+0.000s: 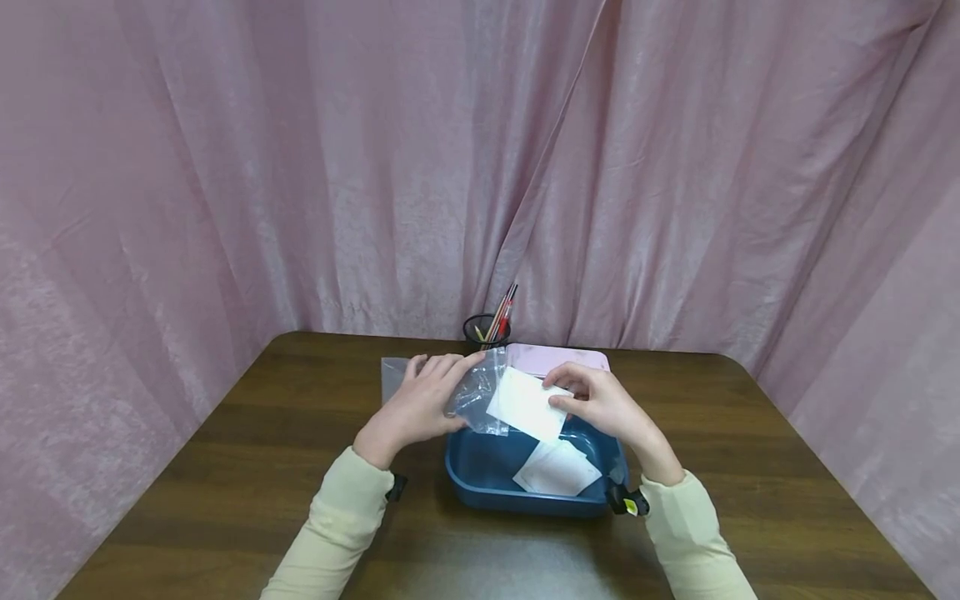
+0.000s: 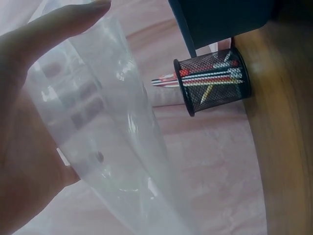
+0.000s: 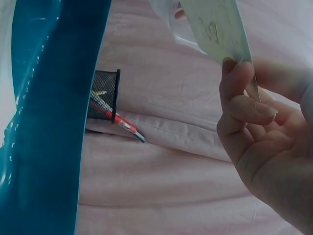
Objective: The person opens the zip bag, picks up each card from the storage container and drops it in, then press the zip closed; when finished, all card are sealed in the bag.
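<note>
My left hand [image 1: 420, 398] holds a clear plastic zip bag [image 1: 480, 398] above the table, its fingers [image 2: 54, 29] lying along the bag [image 2: 102, 142]. My right hand [image 1: 600, 402] pinches a white paper sheet [image 1: 527, 404] by its right edge, and the sheet's left end reaches the bag's mouth. In the right wrist view the sheet [image 3: 217, 27] sits between thumb and fingers [image 3: 239, 93]. Both hands hover over a blue plastic tub [image 1: 480, 483]. More white sheets [image 1: 557, 469] lie inside the tub.
A black mesh pen cup [image 1: 486, 330] with pens and pencils stands at the table's back edge. A pink flat lid or board [image 1: 558, 360] lies behind the tub. The brown wooden table [image 1: 247, 467] is enclosed by pink curtains [image 1: 300, 167].
</note>
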The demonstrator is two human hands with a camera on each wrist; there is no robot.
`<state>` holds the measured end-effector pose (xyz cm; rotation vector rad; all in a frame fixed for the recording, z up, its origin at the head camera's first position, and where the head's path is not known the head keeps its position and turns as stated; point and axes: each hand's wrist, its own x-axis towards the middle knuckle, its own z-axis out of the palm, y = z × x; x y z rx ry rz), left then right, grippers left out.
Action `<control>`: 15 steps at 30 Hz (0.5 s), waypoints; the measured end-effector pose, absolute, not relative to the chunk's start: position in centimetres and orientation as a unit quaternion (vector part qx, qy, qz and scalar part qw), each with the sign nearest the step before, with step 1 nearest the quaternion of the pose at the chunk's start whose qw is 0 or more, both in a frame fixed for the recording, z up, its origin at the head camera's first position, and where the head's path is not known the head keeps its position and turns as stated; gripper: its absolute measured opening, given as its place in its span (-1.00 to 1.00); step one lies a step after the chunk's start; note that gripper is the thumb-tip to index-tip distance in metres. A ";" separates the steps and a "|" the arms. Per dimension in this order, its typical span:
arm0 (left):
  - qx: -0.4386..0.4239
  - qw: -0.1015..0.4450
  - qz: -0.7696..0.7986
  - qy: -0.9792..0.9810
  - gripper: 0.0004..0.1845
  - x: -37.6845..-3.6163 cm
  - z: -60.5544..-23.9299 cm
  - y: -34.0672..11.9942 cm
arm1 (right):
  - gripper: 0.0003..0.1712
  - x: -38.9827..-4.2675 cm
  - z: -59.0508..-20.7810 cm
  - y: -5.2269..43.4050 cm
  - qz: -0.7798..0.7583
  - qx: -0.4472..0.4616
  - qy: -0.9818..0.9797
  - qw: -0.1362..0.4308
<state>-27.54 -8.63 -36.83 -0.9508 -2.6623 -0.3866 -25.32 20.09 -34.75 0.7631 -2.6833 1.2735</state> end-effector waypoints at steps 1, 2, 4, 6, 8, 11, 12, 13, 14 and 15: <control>-0.327 0.145 -0.134 -0.924 0.08 -27.6 -36.9 -8.6 | -0.73 -25.3 -34.7 20.1 0.414 0.255 -0.873 0.034; -0.325 0.145 -0.133 -0.925 0.08 -27.6 -36.9 -8.6 | -0.72 -25.3 -34.7 20.2 0.413 0.262 -0.872 0.030; -0.326 0.142 -0.138 -0.925 0.08 -27.5 -36.9 -8.6 | -0.70 -25.3 -34.7 20.2 0.415 0.277 -0.866 0.021; -0.331 0.139 -0.144 -0.922 0.07 -27.4 -36.9 -8.5 | -0.68 -25.3 -34.8 20.3 0.417 0.292 -0.860 0.013; -0.337 0.136 -0.148 -0.920 0.06 -27.4 -37.0 -8.5 | -0.66 -25.3 -34.9 20.3 0.419 0.301 -0.857 0.006; -0.343 0.130 -0.152 -0.918 0.06 -27.3 -37.1 -8.4 | -0.63 -25.2 -35.0 20.2 0.423 0.312 -0.850 0.001; -0.344 0.129 -0.149 -0.918 0.06 -27.2 -37.2 -8.4 | -0.63 -25.2 -35.1 20.2 0.424 0.314 -0.849 0.000; -0.345 0.127 -0.147 -0.918 0.06 -27.2 -37.2 -8.4 | -0.62 -25.1 -35.1 20.1 0.427 0.316 -0.847 -0.002; -0.345 0.124 -0.146 -0.919 0.06 -27.1 -37.3 -8.3 | -0.62 -25.1 -35.2 20.1 0.431 0.318 -0.844 -0.002; -0.346 0.121 -0.145 -0.919 0.05 -27.1 -37.3 -8.2 | -0.61 -25.1 -35.2 20.0 0.434 0.321 -0.842 -0.002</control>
